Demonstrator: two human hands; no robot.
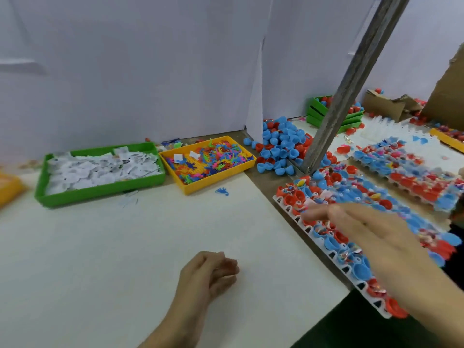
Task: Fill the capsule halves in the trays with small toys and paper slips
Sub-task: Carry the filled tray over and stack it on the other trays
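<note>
No legible writing. Right hand (371, 237), fingers straight, extends over capsule tray (326, 237); left hand (211, 275), loosely curled and holding nothing, rests well apart.

White paper slips (100, 169) are held in a green plastic bin (99, 190); multicoloured small toys (211, 159) in a yellow plastic bin (213, 180). Blue and red capsule halves (283, 144) are heaped. A white perforated tray (311, 228) is noted.

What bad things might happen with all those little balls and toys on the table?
The white capsule tray juts past the table edge near the person, so the right hand reaching across might tip it. The loose capsule halves piled by the metal post may roll off. A blue toy lies outside the yellow bin.
</note>
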